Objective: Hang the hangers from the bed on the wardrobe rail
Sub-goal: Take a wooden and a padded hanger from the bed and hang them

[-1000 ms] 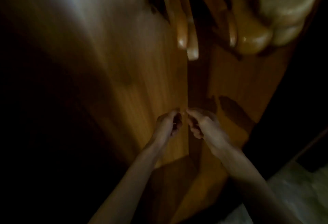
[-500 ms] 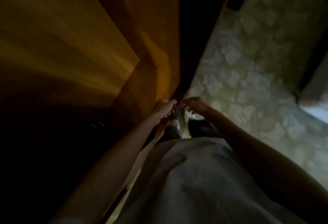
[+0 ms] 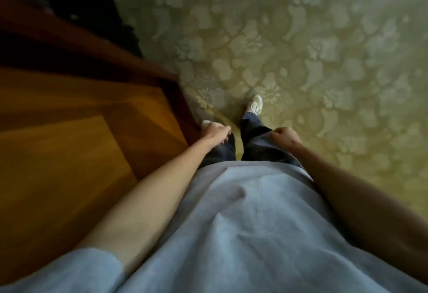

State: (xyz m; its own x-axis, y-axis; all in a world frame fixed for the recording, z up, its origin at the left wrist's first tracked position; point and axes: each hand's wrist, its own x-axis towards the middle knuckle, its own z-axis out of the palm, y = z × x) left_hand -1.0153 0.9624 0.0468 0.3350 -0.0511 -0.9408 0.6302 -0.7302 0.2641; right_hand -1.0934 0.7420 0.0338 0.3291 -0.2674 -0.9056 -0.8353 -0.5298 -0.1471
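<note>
I look straight down my own body at the floor. My left hand hangs beside the wooden wardrobe, fingers curled in, with nothing in it. Over my right thigh, my right hand is closed in a loose fist and holds nothing. No hanger, rail or bed is in view.
The wardrobe's orange-brown panel and dark red edge fill the left side. A green carpet with a pale flower pattern covers the floor ahead and to the right. My feet in pale shoes stand on it, close to the wardrobe corner.
The view has swung down from the hangers inside the wardrobe to the floor. Both hands have dropped from in front of the wardrobe to my sides and moved apart.
</note>
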